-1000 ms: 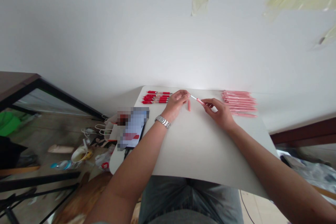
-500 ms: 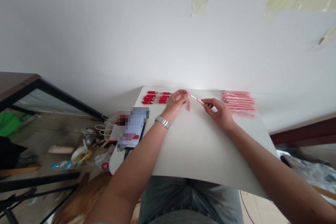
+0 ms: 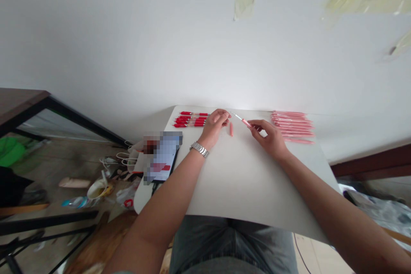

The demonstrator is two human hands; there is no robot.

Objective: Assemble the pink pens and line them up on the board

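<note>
My right hand (image 3: pixel 268 136) grips a pink pen (image 3: pixel 245 123) near its lower part. A thin white refill (image 3: pixel 236 116) sticks out of the pen toward the upper left. My left hand (image 3: pixel 219 120) is just left of the refill's tip, thumb and forefinger pinched together. Whatever is between those fingertips, if anything, is too small to make out. A short pink pen barrel piece (image 3: pixel 231 129) lies on the table below and between my hands.
Red pens (image 3: pixel 192 120) lie in a row left of my left hand. A stack of pink pens (image 3: pixel 293 126) lies at the right on the white table (image 3: pixel 237 180). A phone (image 3: pixel 165 156) rests at the table's left edge. The wall (image 3: pixel 205 60) stands directly behind.
My left fingers have come slightly away from the refill's tip, leaving a small gap. The pen in my right hand has shifted slightly right.
</note>
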